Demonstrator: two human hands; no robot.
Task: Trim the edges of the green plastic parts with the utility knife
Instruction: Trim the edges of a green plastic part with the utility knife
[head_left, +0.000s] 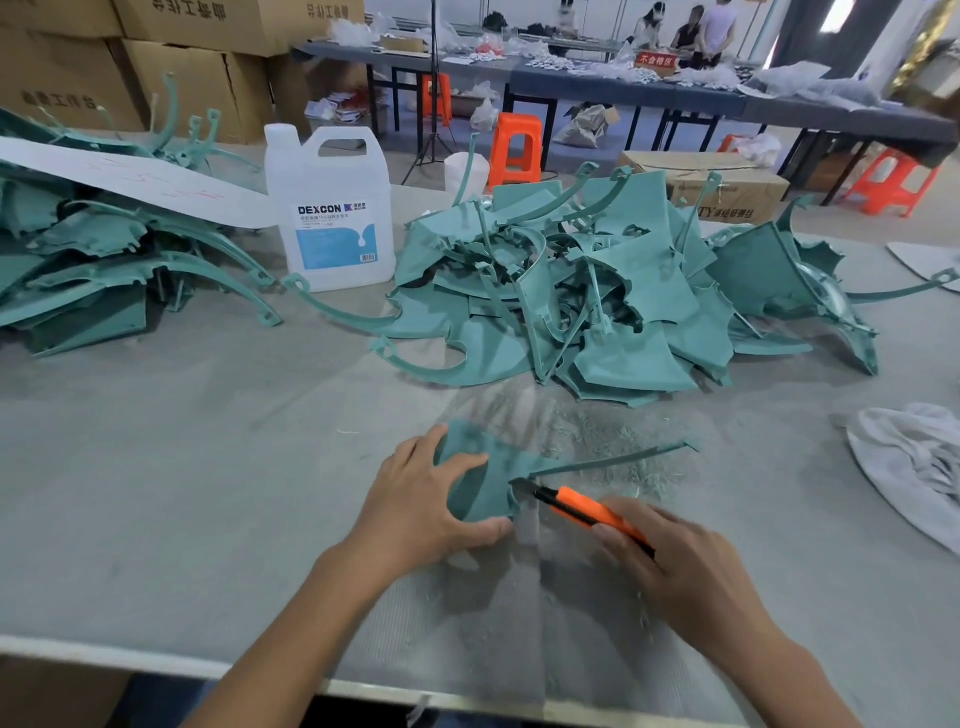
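- The left hand (431, 504) holds a green plastic part (483, 493) on the near middle of the grey table (208, 467), with its fingers curled over the part.
- The right hand (675, 561) has its fingers closed around the orange utility knife (587, 512), and the blade tip touches the part's right edge.
- A pile of green parts (597, 291) lies farther away.

Left grip (415, 509) at lower centre of the frame, bare, right grip (680, 566) at lower right, bare, short plain nails, both forearms bare down to the bottom edge
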